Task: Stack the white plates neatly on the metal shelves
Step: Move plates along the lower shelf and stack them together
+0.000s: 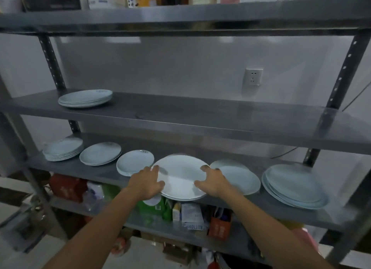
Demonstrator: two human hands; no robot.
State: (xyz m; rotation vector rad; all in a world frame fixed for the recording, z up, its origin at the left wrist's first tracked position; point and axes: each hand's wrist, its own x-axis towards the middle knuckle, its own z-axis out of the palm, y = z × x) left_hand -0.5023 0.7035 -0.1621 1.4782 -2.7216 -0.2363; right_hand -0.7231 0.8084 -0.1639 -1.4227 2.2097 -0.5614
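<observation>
Head view, my left hand (pixel 148 183) and right hand (pixel 212 183) clamped on opposite rims of a white plate stack (pixel 180 174), thumbs on top, stack overhanging the front edge of the metal shelf (pixel 96 173).

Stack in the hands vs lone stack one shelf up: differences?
The held stack is gripped by the left hand and right hand, at the front edge of the lower shelf; the upper stack sits untouched, far left. The held stack looks whiter, the upper stack bluish. Both: round plates.
</observation>
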